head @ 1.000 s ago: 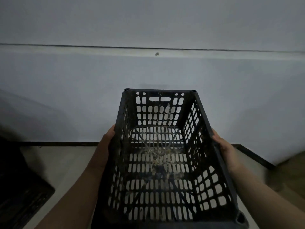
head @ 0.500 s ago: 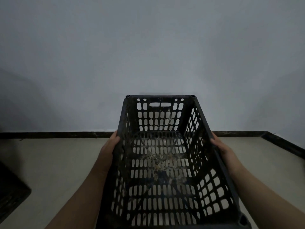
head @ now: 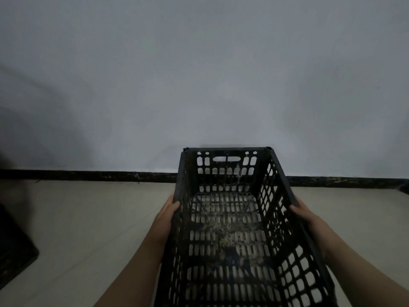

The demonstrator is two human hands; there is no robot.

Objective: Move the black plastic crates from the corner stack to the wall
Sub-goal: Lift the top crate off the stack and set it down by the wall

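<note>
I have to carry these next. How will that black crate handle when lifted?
The crate probably stays stiff: its walls look straight, held only by the left hand and right hand. Likely light, being mostly holes. The crumbs inside may sift through.

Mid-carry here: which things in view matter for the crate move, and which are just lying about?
Part of the job:
- black crate, held by its long sides
- left hand and right hand
- wall with dark skirting, the drop-off spot
- floor

Just there:
- dark object at the left edge, too dim to identify
- debris on the crate bottom
</note>
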